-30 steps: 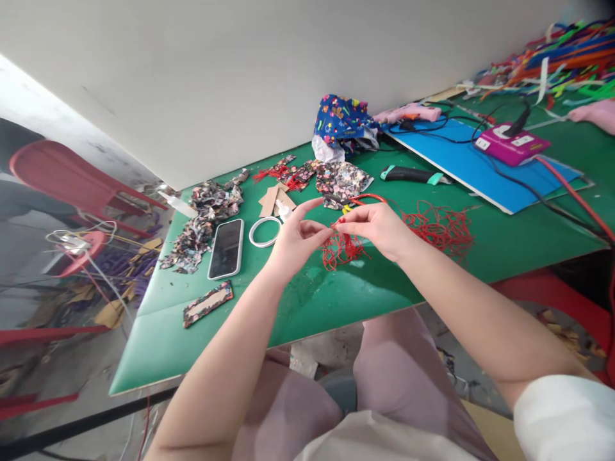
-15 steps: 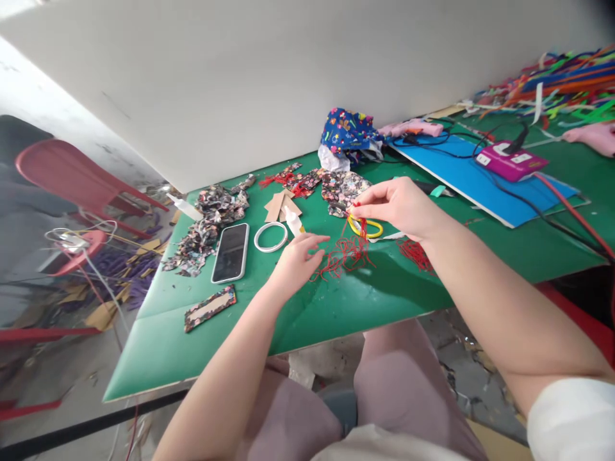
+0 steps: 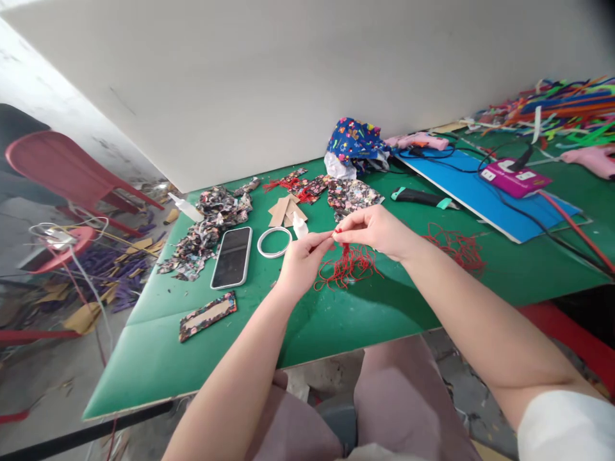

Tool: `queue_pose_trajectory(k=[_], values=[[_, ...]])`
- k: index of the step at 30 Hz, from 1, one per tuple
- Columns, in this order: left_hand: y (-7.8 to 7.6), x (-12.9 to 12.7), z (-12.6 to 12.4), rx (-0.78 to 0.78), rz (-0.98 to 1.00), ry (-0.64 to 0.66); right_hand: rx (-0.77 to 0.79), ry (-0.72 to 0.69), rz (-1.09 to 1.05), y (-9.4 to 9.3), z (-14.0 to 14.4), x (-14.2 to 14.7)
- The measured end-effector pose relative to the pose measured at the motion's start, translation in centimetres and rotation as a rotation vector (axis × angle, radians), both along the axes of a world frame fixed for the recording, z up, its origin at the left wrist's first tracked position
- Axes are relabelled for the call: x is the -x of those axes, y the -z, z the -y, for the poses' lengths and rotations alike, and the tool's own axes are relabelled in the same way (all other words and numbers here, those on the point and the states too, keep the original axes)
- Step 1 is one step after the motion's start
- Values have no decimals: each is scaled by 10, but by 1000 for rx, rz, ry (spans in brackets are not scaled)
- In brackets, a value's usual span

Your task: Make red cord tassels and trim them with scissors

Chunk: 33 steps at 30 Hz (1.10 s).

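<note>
My left hand (image 3: 303, 262) and my right hand (image 3: 377, 232) meet fingertip to fingertip over the table. Between them is pinched the top of a bunch of thin red cord (image 3: 350, 267), whose loose ends spread down onto the green surface. Both sets of fingers are closed; the exact grip of the left is partly hidden. Beyond my left hand stand a small white squeeze bottle (image 3: 300, 225) and a white ring-shaped roll (image 3: 273, 242). Another tangle of red cord (image 3: 456, 248) lies to the right, by my right forearm.
On the green table (image 3: 158, 358) lie a phone (image 3: 231, 257), a floral-covered strip (image 3: 208, 316), cardboard pieces (image 3: 287, 210), floral fabric scraps (image 3: 216, 214) and a utility knife (image 3: 423, 198). A purple power strip (image 3: 515, 178) with cables rests on a blue board (image 3: 451, 176). A white panel (image 3: 230, 89) stands behind.
My left hand has moved up and right and closed at the red cord in my right hand. My right hand has come lower and left. The yellow-handled scissors no longer show.
</note>
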<state>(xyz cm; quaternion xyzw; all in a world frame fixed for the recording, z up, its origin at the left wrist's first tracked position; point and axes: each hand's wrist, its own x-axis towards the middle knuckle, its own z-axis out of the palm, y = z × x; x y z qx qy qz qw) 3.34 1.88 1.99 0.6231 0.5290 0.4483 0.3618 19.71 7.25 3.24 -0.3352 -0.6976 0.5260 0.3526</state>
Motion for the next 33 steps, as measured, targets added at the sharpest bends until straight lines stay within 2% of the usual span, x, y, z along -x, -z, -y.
queue_pose_trajectory(k=[3, 5, 10, 14, 25, 33], values=[[3, 6, 1, -45, -71, -59, 102, 6, -97, 8, 1, 5], [4, 9, 2, -16, -66, -58, 187, 14, -183, 12, 3, 9], [11, 14, 0, 54, 34, -57, 379, 43, -332, 20, 5, 16], [15, 17, -4, 62, 112, -84, 453, 73, -346, 22, 4, 14], [19, 23, -5, 79, 280, -124, 340, 142, -301, 18, -3, 5], [15, 21, 1, 95, 215, -95, 208, 138, -221, 18, -2, 3]])
